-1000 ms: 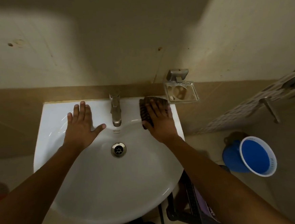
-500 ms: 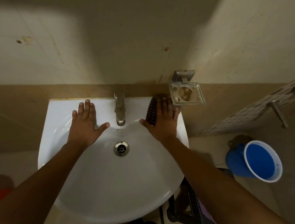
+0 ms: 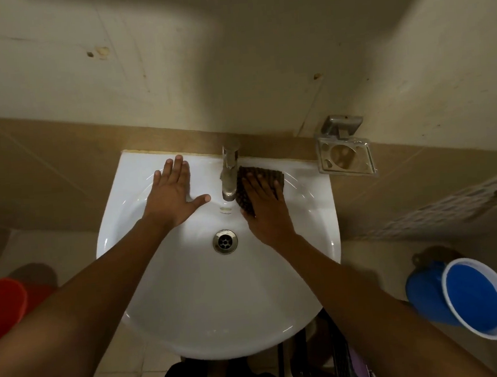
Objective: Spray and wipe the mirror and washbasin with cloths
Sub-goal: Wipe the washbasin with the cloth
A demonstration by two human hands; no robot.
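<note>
A white washbasin (image 3: 209,304) fills the middle of the head view, with a metal tap (image 3: 229,172) at its back and a drain (image 3: 225,241) below it. My left hand (image 3: 173,194) lies flat with straight fingers on the basin's back left ledge. My right hand (image 3: 265,207) presses a dark brown ribbed cloth (image 3: 243,196) flat against the ledge just right of the tap, fingers straight. No mirror is in view.
A metal soap holder (image 3: 346,154) hangs on the wall right of the basin. A blue mug (image 3: 470,298) sits low at the right, a red bucket (image 3: 1,306) at the left. A dark rack (image 3: 341,365) stands under the basin's right side.
My right hand slid the cloth out to the basin's back right corner, then back left up against the tap. My left hand has stayed flat on the left ledge.
</note>
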